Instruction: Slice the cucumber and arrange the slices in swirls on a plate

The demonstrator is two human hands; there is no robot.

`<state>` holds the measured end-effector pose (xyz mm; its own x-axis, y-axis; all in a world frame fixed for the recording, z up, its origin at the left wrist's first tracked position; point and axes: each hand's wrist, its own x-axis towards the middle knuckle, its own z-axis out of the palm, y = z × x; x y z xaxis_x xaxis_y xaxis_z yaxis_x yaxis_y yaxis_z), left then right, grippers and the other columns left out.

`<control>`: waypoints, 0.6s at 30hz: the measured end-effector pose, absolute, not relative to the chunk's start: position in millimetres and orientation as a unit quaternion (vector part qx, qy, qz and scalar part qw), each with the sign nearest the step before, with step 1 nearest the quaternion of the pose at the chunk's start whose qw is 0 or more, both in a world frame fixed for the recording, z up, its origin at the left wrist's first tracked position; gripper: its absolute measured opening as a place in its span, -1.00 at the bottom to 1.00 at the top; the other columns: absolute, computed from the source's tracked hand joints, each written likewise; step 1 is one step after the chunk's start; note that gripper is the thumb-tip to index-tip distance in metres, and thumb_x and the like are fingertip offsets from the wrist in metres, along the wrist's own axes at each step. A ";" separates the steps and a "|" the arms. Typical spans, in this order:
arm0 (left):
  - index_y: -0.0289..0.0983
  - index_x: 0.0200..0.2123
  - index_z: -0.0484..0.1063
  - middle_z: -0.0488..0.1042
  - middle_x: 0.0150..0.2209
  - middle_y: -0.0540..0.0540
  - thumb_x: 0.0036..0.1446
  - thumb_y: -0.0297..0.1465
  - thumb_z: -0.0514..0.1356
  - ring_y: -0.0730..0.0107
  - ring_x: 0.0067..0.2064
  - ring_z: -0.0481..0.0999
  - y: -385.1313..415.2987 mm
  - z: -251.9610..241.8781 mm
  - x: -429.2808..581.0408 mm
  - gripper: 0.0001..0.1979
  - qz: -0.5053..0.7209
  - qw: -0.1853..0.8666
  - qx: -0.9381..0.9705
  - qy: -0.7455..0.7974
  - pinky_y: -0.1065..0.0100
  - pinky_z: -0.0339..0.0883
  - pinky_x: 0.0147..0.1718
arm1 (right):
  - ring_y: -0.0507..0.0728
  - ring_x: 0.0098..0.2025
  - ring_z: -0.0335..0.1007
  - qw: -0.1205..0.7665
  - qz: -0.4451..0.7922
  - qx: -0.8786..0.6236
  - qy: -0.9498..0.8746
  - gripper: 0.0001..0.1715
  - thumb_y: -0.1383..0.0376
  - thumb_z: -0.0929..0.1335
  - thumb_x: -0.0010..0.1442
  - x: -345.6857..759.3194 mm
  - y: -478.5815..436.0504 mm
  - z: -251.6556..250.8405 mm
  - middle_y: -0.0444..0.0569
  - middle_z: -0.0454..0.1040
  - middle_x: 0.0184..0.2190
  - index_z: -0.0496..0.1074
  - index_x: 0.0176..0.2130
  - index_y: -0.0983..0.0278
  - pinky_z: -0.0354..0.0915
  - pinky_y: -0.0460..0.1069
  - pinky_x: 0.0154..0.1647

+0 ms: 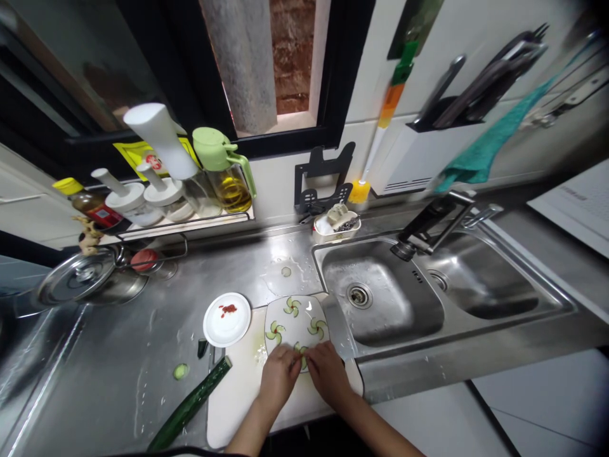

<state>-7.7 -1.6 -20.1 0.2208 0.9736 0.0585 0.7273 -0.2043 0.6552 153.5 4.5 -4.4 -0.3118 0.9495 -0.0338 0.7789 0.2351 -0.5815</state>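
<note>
Both my hands meet over the near edge of a white square plate [304, 312] that rests on a white cutting board [238, 393]. On the plate lie three pinwheel shapes of cucumber slices [292, 306]. My left hand [278, 376] and my right hand [327, 371] have their fingers pinched together on a further cucumber slice arrangement [301, 350] at the plate's near side. A long halved cucumber [193, 403] lies across the board's left edge.
A small round white plate [227, 318] with red bits sits left of the square plate. Loose cucumber pieces [181, 370] lie on the wet steel counter. A double sink [380, 298] with a faucet [431, 225] is at right. Bottles and a pan lid [78, 276] stand at back left.
</note>
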 end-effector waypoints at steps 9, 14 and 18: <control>-0.23 -0.32 0.51 0.46 -0.40 -0.09 0.16 -0.46 0.07 0.36 -0.30 0.44 -2.5 -21.4 -7.4 -0.80 0.245 0.262 0.733 0.577 0.32 0.36 -0.26 | 0.14 -0.23 0.24 0.127 0.249 -0.569 -0.773 -0.77 0.44 0.24 0.17 150.1 5.2 -4.9 -0.06 0.40 -0.38 0.47 -0.31 0.23 0.13 0.02 -0.15; -0.23 -0.32 0.52 0.45 -0.39 -0.09 0.15 -0.45 0.09 0.36 -0.29 0.44 -2.1 -19.5 -8.1 -0.81 0.241 0.273 0.729 0.580 0.31 0.36 -0.27 | 0.13 -0.23 0.24 0.125 0.246 -0.566 -0.777 -0.78 0.45 0.25 0.16 149.4 5.2 -5.3 -0.06 0.40 -0.38 0.46 -0.30 0.23 0.13 0.01 -0.15; -0.22 -0.30 0.52 0.46 -0.39 -0.10 0.16 -0.46 0.08 0.36 -0.29 0.45 -1.9 -17.4 -8.8 -0.80 0.242 0.278 0.731 0.574 0.32 0.37 -0.26 | 0.13 -0.23 0.24 0.133 0.241 -0.565 -0.778 -0.76 0.44 0.24 0.17 149.7 4.9 -6.0 -0.06 0.41 -0.37 0.46 -0.27 0.23 0.13 0.01 -0.15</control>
<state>-8.8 -1.9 -17.4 0.2236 0.9740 0.0353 0.7045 -0.1865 0.6847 149.7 4.9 -6.0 -0.3263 0.9430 -0.0653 0.8150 0.2457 -0.5247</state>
